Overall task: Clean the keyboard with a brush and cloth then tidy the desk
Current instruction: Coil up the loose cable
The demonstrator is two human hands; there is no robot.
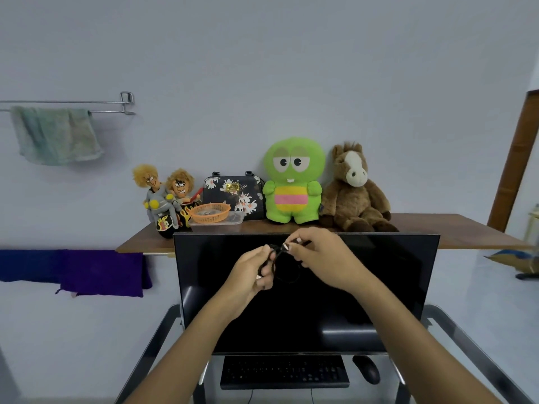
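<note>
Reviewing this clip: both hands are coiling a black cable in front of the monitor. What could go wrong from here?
The thin black cable held by the left hand and right hand may tangle or slip loose. A swinging plug end might strike the monitor. A dropped coil would probably land on the keyboard.

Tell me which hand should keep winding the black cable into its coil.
Probably the right hand. It pinches the free plug end of the black cable up high, while the left hand grips the gathered loops below and steadies the coil in front of the monitor.
</note>
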